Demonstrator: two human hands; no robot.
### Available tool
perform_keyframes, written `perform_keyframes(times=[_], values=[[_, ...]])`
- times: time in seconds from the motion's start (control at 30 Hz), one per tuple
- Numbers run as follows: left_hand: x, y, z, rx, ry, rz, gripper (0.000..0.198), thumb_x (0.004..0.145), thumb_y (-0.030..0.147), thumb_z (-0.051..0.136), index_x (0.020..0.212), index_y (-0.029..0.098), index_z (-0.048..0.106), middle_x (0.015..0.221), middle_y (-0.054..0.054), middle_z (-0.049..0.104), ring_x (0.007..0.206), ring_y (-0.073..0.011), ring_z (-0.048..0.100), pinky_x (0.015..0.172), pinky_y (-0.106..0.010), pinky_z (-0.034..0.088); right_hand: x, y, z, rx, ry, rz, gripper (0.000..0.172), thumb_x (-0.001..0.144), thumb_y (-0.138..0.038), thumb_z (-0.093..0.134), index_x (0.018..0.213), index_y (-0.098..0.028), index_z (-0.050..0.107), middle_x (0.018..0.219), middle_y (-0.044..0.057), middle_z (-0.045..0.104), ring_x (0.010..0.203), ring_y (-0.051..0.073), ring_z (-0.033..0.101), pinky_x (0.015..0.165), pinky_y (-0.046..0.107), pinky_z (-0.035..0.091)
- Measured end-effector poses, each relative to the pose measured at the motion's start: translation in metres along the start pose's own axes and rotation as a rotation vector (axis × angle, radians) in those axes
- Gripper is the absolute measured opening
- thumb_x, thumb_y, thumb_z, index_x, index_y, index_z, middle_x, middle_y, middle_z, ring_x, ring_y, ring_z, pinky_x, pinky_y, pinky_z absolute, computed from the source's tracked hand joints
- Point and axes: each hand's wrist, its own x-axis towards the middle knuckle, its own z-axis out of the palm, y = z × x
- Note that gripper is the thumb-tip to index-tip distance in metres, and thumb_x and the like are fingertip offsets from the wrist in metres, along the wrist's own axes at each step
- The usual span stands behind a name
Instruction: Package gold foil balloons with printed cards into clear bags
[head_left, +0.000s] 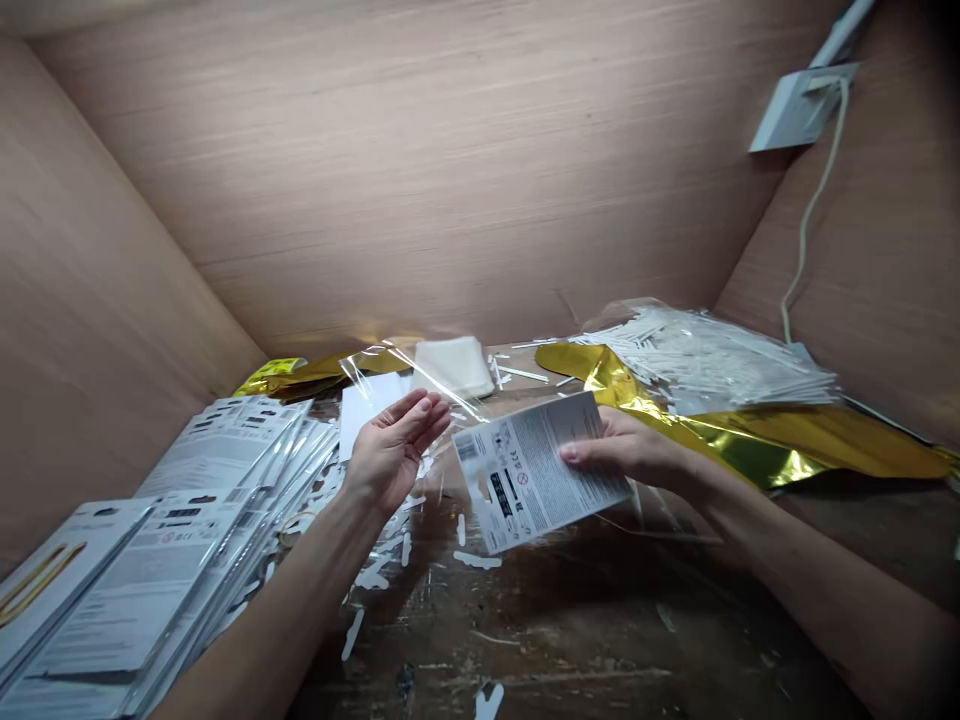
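Right hand (622, 450) is pinching printed card (536, 470), fingers clamped on its edge; left hand (397, 450) is hanging open just beside it, fingers apart, empty. Glossy gold foil (750, 440) and bagged white sticks (705, 360) are lying right; stacked packaged cards (225, 500) are sitting left; white plastic scraps (476, 560) are littering the scuffed wooden bench (570, 640).

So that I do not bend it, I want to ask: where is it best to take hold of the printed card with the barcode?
Take the printed card by its free left edge, coming from the left with the open left hand. The right hand holds the right end, and the stiff, flat card tilts toward the left hand, leaving that edge clear.
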Motion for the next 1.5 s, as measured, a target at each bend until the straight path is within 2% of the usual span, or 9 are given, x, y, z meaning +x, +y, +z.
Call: perform_keyframes(times=[0.2,0.4,0.53,0.67,0.77,1.03,1.17,1.37,1.5], values=[[-0.003,-0.002,-0.003,-0.07,-0.03,0.017,0.014,0.088,-0.001,0.065,0.091,0.01,0.074,0.087,-0.009,0.08,0.079,-0.0169,0.078,0.079,-0.03,0.065,0.005,0.004,0.01,-0.037,0.05,-0.001,0.032,0.075,-0.044,0.081,0.082,-0.016,0.067,0.069,0.004,0.064,0.054,0.014,0.055,0.046,0.024,0.044],[-0.002,-0.003,-0.008,-0.062,-0.086,0.057,0.011,0.086,0.004,0.072,0.094,0.012,0.074,0.093,-0.008,0.08,0.085,-0.0178,0.078,0.09,-0.036,0.064,0.004,0.005,0.0,-0.045,0.067,0.028,0.031,0.076,-0.042,0.081,0.077,-0.016,0.065,0.065,0.004,0.063,0.051,0.014,0.055,0.043,0.024,0.044],[-0.007,-0.008,-0.005,-0.024,-0.095,0.041,0.013,0.084,0.006,0.074,0.096,0.011,0.075,0.097,-0.011,0.08,0.088,-0.0208,0.078,0.092,-0.039,0.063,0.004,0.004,0.005,-0.027,0.075,-0.02,0.032,0.079,-0.045,0.078,0.082,-0.016,0.067,0.066,0.005,0.064,0.051,0.016,0.057,0.042,0.026,0.047],[-0.014,-0.022,-0.002,-0.017,-0.118,0.006,0.018,0.094,0.017,0.066,0.108,0.01,0.074,0.114,-0.018,0.077,0.101,-0.0258,0.076,0.093,-0.041,0.062,0.007,0.004,0.012,-0.024,0.128,-0.083,0.031,0.081,-0.046,0.075,0.081,-0.016,0.066,0.062,0.003,0.06,0.047,0.014,0.052,0.04,0.027,0.045],[-0.017,-0.033,-0.002,-0.012,-0.168,-0.032,0.024,0.099,0.023,0.06,0.113,0.008,0.073,0.118,-0.021,0.075,0.106,-0.0274,0.075,0.093,-0.04,0.062,0.008,0.003,0.012,-0.074,0.195,-0.102,0.032,0.08,-0.046,0.076,0.082,-0.016,0.066,0.064,0.004,0.061,0.049,0.014,0.052,0.04,0.027,0.043],[-0.016,-0.041,-0.004,-0.022,-0.125,-0.05,0.021,0.099,0.022,0.061,0.115,0.013,0.072,0.122,-0.017,0.074,0.107,-0.0231,0.075,0.09,-0.033,0.062,0.009,-0.004,0.012,-0.161,0.346,-0.217,0.034,0.082,-0.047,0.073,0.07,-0.016,0.065,0.065,0.005,0.06,0.056,0.015,0.05,0.046,0.027,0.04],[-0.017,-0.043,-0.005,-0.021,-0.12,-0.011,0.02,0.098,0.023,0.062,0.113,0.014,0.072,0.121,-0.016,0.075,0.105,-0.0234,0.075,0.087,-0.032,0.062,0.009,-0.004,0.013,-0.163,0.337,-0.226,0.034,0.082,-0.047,0.072,0.073,-0.015,0.066,0.067,0.005,0.06,0.057,0.015,0.05,0.048,0.027,0.038],[-0.021,-0.046,-0.004,0.011,-0.125,-0.032,0.025,0.098,0.025,0.062,0.119,0.013,0.07,0.118,-0.018,0.076,0.095,-0.0222,0.078,0.07,-0.026,0.063,0.01,-0.001,0.003,-0.161,0.328,-0.215,0.038,0.082,-0.051,0.073,0.077,-0.014,0.065,0.069,0.004,0.059,0.059,0.015,0.051,0.049,0.027,0.038],[-0.028,-0.049,0.0,-0.033,-0.16,-0.009,0.028,0.094,0.029,0.069,0.117,0.013,0.072,0.112,-0.016,0.078,0.094,-0.0225,0.077,0.075,-0.03,0.064,0.013,0.009,0.01,-0.183,0.338,-0.272,0.036,0.087,-0.049,0.07,0.083,-0.014,0.066,0.072,0.005,0.059,0.062,0.015,0.051,0.052,0.027,0.04]])
